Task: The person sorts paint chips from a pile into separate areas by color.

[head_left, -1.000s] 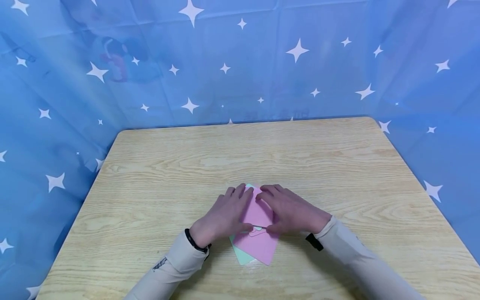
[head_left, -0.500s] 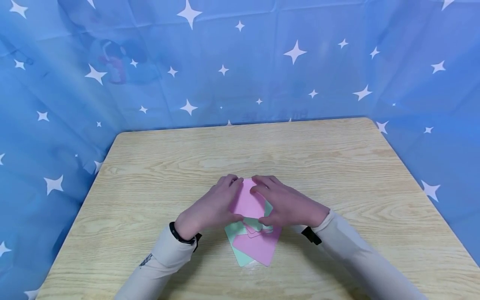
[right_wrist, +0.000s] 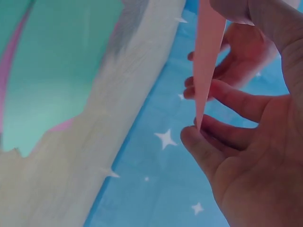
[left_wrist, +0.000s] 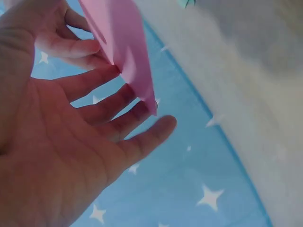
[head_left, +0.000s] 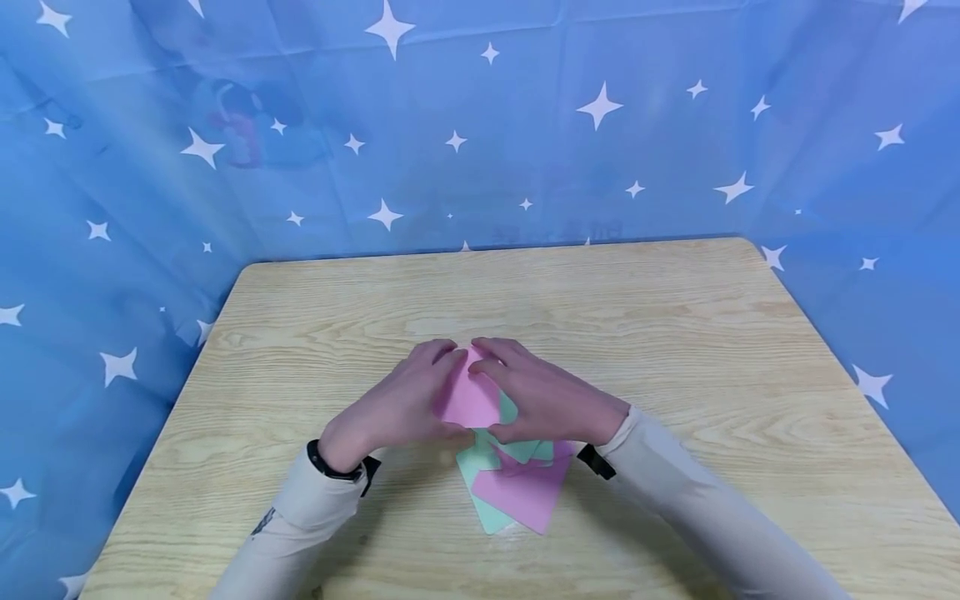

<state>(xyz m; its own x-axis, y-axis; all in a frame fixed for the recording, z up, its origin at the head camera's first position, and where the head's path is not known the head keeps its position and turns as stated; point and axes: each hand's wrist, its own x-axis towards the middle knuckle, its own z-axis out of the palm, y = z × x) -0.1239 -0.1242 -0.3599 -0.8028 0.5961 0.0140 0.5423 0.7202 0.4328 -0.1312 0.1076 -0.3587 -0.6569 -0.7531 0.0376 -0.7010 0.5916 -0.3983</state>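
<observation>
A pink paper sheet (head_left: 472,398) is held up between both hands over the table, tilted toward the head camera. The left hand (head_left: 401,408) grips its left side, thumb at the near edge and fingers at the far edge. On the right side the right hand (head_left: 543,396) holds it the same way. In the left wrist view the pink sheet (left_wrist: 130,52) bows slightly against the fingertips (left_wrist: 130,92). Seen edge-on in the right wrist view, the sheet (right_wrist: 208,52) meets the thumb and fingers. Below the hands lie overlapping pink (head_left: 525,496) and mint-green sheets (head_left: 491,515).
The wood-grain table (head_left: 337,317) has rounded far corners. Behind it and along both sides hangs a blue cloth (head_left: 480,183) printed with white stars. The long pale sleeves (head_left: 697,492) reach in from the near edge, with a dark band at each wrist.
Both hands have moved left and away from the body with the pink sheet, off the pile. More of the green sheets beneath now shows.
</observation>
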